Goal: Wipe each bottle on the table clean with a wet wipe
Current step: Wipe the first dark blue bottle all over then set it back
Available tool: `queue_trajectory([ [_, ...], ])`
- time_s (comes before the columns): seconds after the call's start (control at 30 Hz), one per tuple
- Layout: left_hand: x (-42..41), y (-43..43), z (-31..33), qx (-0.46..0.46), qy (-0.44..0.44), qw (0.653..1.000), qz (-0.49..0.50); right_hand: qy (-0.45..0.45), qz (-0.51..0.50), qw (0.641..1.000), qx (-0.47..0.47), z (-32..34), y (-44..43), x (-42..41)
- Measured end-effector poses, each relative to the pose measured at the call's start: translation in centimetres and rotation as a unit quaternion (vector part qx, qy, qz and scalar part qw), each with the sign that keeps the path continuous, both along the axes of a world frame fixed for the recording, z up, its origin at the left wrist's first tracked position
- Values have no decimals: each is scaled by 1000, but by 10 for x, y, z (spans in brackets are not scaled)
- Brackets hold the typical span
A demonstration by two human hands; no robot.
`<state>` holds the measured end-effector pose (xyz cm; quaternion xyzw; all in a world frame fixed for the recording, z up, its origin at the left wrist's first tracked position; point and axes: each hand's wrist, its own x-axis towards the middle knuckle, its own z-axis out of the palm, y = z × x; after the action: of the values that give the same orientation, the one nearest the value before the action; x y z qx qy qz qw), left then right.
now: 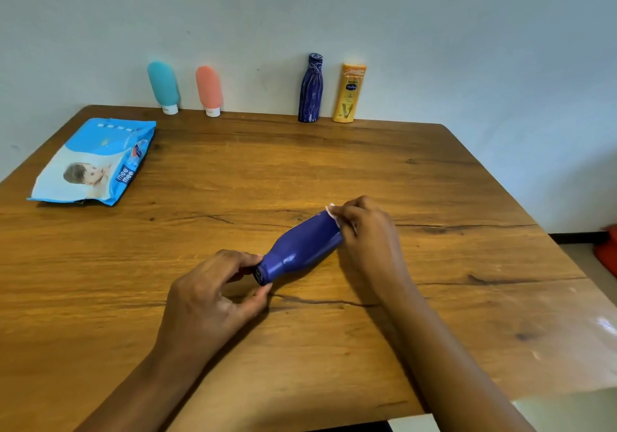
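Pinching the narrow neck of the blue bottle [302,248] with the fingers [248,258] of the left hand [213,294], thumb below and forefinger above, curled tight on it. Pressing a white wet wipe [331,212] against the base end of the bottle with the fingers [347,214] of the right hand [367,234], curled round the wipe; most of the wipe hidden behind the hand.

Holding the bottle on its side, low over the middle of the bench [434,171]; touching the wood or just clear of it, cannot tell. Long axis running diagonally: dark cap end pointing near left, toward the wearer; flat base pointing far right.

Probable faults from here:
- Slipping at the neck, a narrow glossy part held by a two-point pinch only. Tighten the pinch before pushing harder with the wipe.
- Rolling away across the bench on release, given a round body lying sideways. Stand upright before letting go.
- Missing the underside and the neck covered by the left fingers. Turn about the long axis and shift the pinch.
- Bunching or dropping the wipe, leaving too little of it bearing on the surface.

Standing well apart at the far edge, against the wall: teal tube [163,86], pink tube [208,89], dark patterned bottle [311,88], yellow bottle [349,93]. Lying flat at far left: pack of wipes [93,161].
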<state>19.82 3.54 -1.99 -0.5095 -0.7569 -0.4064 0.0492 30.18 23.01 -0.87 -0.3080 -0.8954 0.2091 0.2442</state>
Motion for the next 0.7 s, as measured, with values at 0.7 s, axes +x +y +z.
queue_trajectory([
  [0.7, -4, 1, -5, -10, -56, 998, 36, -39, 5, 999, 21, -1, 8, 7],
])
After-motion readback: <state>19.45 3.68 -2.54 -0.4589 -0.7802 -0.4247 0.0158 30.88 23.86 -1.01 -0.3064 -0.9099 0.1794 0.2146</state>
